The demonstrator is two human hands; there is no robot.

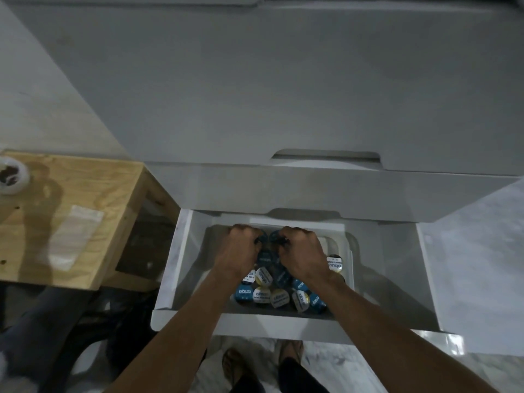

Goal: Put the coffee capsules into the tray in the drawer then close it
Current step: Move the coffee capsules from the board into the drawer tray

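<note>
Both hands, left (242, 251) and right (302, 252), grip dark capsules (268, 296), their fingers hidden, over the tray (347, 252).

Dim, greyish light, soft focus throughout, and wide-angle bending at the edges.

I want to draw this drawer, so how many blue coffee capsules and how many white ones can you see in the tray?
blue capsules: 7
white capsules: 6
Total: 13 in view. The left hand and right hand may hide more.
</note>
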